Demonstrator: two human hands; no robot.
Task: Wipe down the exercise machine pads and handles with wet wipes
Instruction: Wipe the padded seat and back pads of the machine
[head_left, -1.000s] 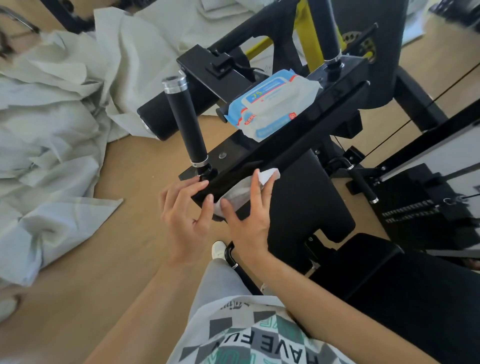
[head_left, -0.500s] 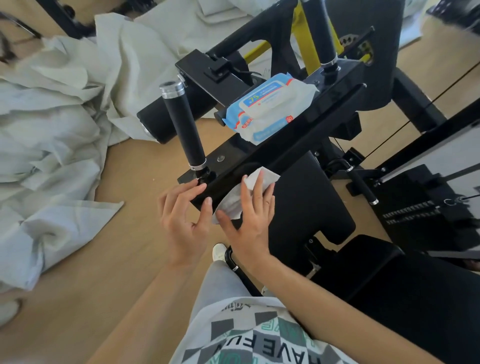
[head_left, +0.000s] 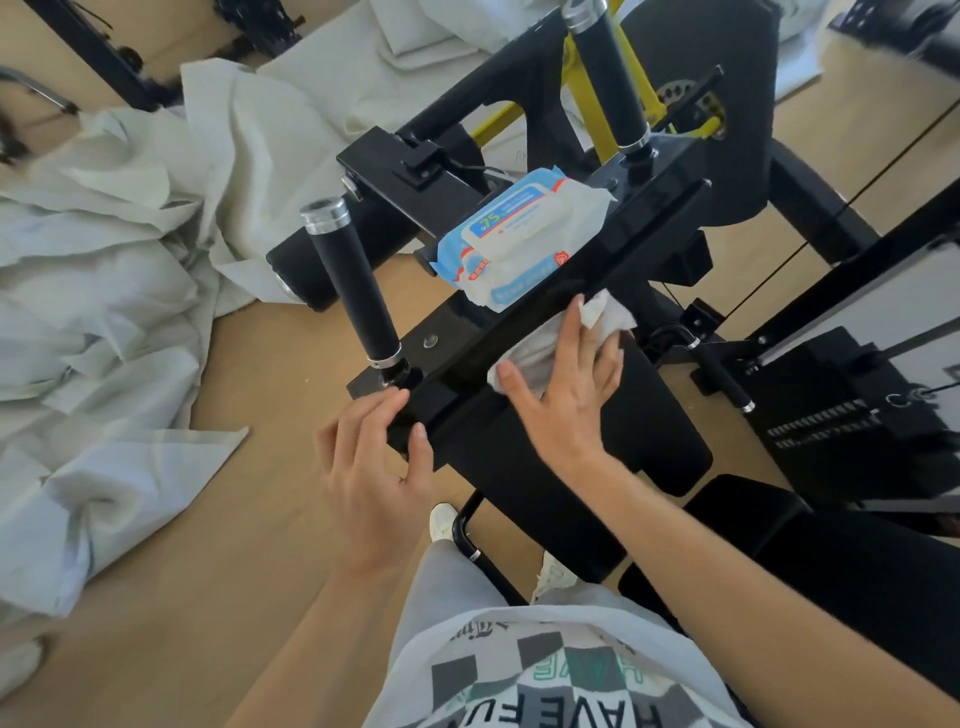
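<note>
Right hand (head_left: 566, 402) flat on wipe (head_left: 607, 314) at frame (head_left: 462, 338) edge; left hand (head_left: 374, 467) spread, touching frame corner

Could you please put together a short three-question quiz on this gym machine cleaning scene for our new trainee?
1. True or false: the soft blue-and-white pack of wet wipes lies on the floor.
2. Which hand presses the crumpled white wet wipe against the glossy black machine bar?
3. Fill in: the left hand touches the bar's near end, below the upright black foam-grip handle with the ____ metal cap.

Key: 1 false, it sits on the machine's black top plate; 2 the right hand; 3 silver.
</note>
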